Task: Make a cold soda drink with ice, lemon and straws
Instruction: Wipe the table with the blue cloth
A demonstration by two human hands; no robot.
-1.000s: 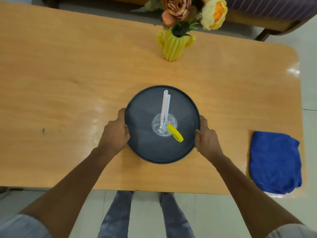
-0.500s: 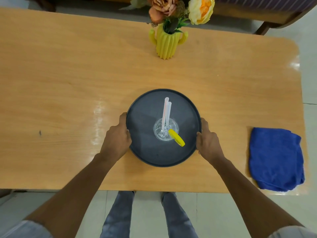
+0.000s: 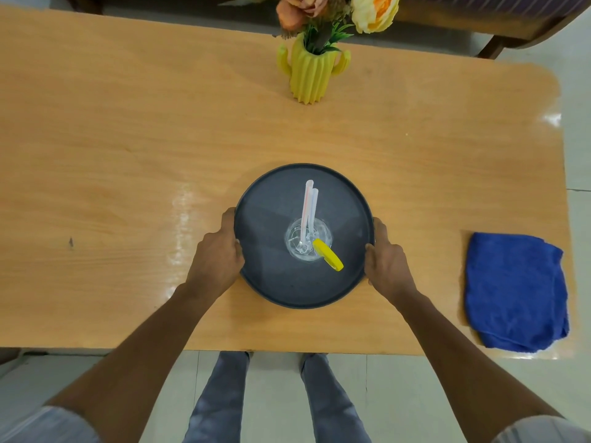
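Seemingly L hand (image 3: 217,255) & R hand (image 3: 385,262) clamp opposite tray (image 3: 287,292) rims; glass (image 3: 307,239) centred between, straws (image 3: 309,199) leaning away.

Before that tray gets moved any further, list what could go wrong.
1. The glass stands tall and unsecured mid-tray; a jerk by the left hand or right hand gripping the rim could likely tip it.
2. The lemon slice overhangs the glass rim and may drop.
3. The two straws lean loosely and could swing out.

Home or café sitting area, wooden table (image 3: 160,139), cactus-shaped flower vase (image 3: 311,76), upholstered seat (image 3: 499,11) behind
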